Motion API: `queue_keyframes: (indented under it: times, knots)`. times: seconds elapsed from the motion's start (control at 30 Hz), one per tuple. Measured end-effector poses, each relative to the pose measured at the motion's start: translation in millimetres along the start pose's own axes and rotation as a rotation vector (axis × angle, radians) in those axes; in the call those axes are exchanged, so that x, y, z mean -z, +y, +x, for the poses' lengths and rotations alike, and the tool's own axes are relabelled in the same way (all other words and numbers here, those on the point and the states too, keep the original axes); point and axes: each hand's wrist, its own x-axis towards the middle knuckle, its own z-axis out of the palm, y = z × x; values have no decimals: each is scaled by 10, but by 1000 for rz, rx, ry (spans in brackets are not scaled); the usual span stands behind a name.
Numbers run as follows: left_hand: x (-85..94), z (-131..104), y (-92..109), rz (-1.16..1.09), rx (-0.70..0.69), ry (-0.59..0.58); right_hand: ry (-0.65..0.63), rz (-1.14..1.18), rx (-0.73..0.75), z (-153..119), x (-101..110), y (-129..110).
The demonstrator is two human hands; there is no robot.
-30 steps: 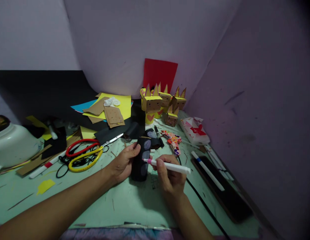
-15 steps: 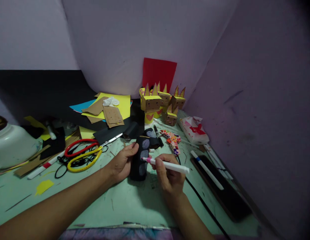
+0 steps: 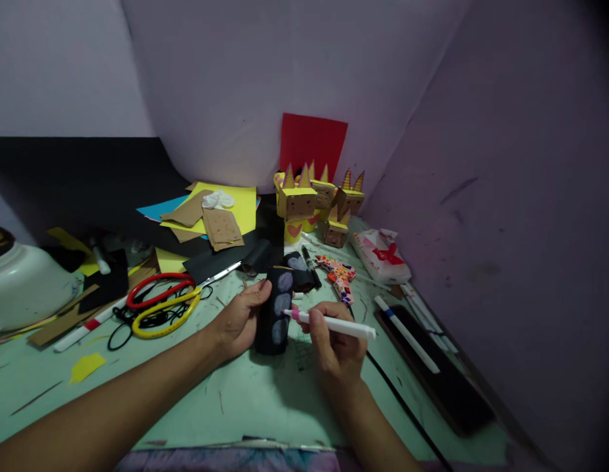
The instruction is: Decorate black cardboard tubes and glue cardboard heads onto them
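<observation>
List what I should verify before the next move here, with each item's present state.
1. Black piece gripped by the left hand: ok.
2. Pink-collared marker held in the right hand: ok.
3. Marker tip lined up with the middle grey oval: ok.
4. Tip actually touching the surface: cannot tell.
5. Scissors out of both hands: ok, lying to the left.
6. Tabletop free of scraps: not ok, a yellow scrap lies there.

The black roll [image 3: 272, 317] bears 3 grey-violet ovals [image 3: 280, 332].
</observation>
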Motion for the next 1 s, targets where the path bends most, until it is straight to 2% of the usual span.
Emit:
queue_keyframes:
  times: [0.2,0.4,0.5,0.7,1.0]
  knots:
    - [-5,-7,-1,0,-10,19,23,-7,-36,2,-4,-10]
    - [20,12,-5,17,0,-32,30,-1,-8,6,4,6]
    - [25,13,-5,21,-6,-17,59,-21,-13,6,16,17]
    - [23,10,-1,26,6,-28,26,-2,-25,2,4,5]
    - [-12,3,-2,21,-13,3,75,-10,-3,2,3,46]
